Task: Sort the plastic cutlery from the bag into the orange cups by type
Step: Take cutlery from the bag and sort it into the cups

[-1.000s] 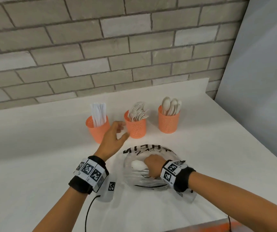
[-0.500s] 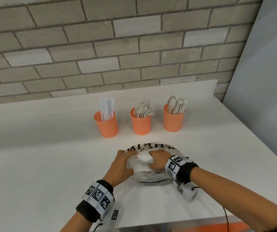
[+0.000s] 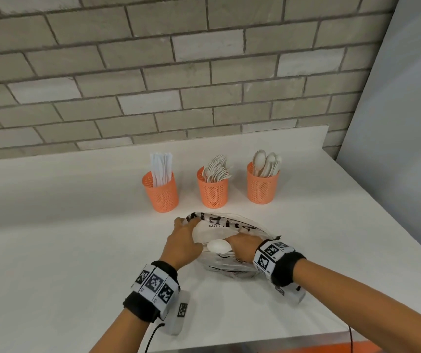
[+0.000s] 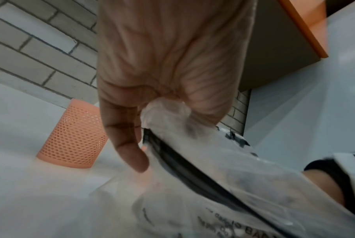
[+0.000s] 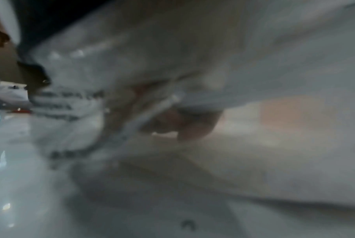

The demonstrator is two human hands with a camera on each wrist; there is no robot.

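I see the left hand (image 3: 182, 244) pinching a bunched fold at the rim of the clear plastic bag (image 3: 232, 225), which lies on the white counter (image 3: 77, 250); in the left wrist view the film is gathered between its thumb and fingers (image 4: 127, 141). Just right of it, my right hand (image 3: 242, 247) sits inside the bag mouth, curled around a white spoon (image 3: 218, 246) whose bowl points toward the left hand. The right wrist view is blurred by plastic film, so I cannot confirm that grasp there. Beyond both hands stand three orange cups in a row: the knife cup (image 3: 161, 191) ahead of the left hand, the fork cup (image 3: 212, 188) between, the spoon cup (image 3: 261, 184) ahead of the right. A brick wall (image 3: 178, 72) rises behind them.
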